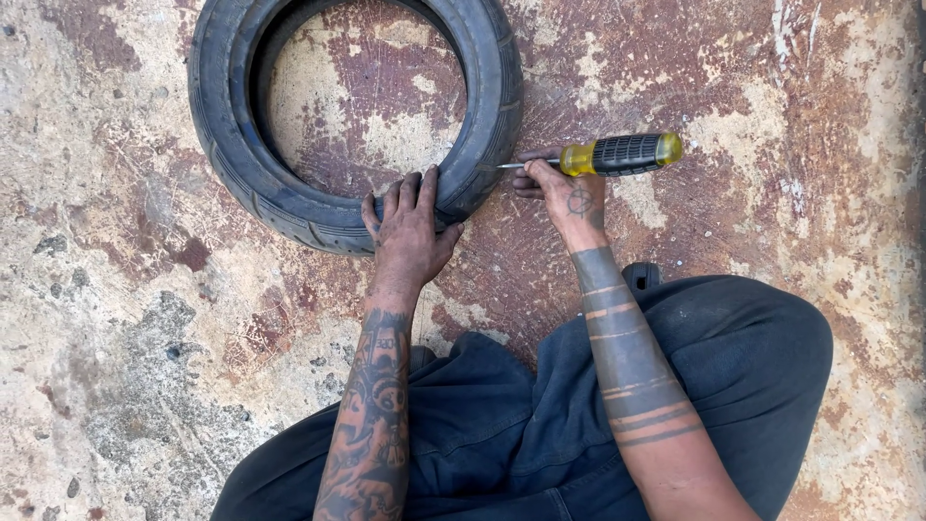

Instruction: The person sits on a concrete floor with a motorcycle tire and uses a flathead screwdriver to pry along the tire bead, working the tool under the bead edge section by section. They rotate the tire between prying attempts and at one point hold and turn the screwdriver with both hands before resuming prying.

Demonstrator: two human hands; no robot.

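Tyre (241, 169) of black rubber lies flat on the floor (116, 318), far and left of centre in the scene, its round opening facing up so the stained concrete shows through the middle. Its far edge runs out of the top of the view. Being a ring, it has no long axis of its own; its tread wall faces outward all round.

On the tyre's near right part sits the left hand (410, 227), palm down, fingers spread and curled over the tread and sidewall, pressing on the rubber rather than closed round anything. The tattooed forearm runs back from it toward the near edge.

Just right of the tyre, the right hand (567, 198) is closed on a screwdriver (617, 154), gripping it where the metal shaft meets the handle. The tool lies nearly level, long axis running left to right with a slight rise toward the right. Its thin shaft points left at the tyre's outer right wall, the tip at or just beside the rubber; whether it touches I cannot tell. The handle, clear yellow with a black ribbed grip, sticks out to the right beyond the hand.

Near the bottom, the person's dark trousers (733, 357) fill the near centre and right, knees apart, with a small dark object partly hidden behind the right forearm.
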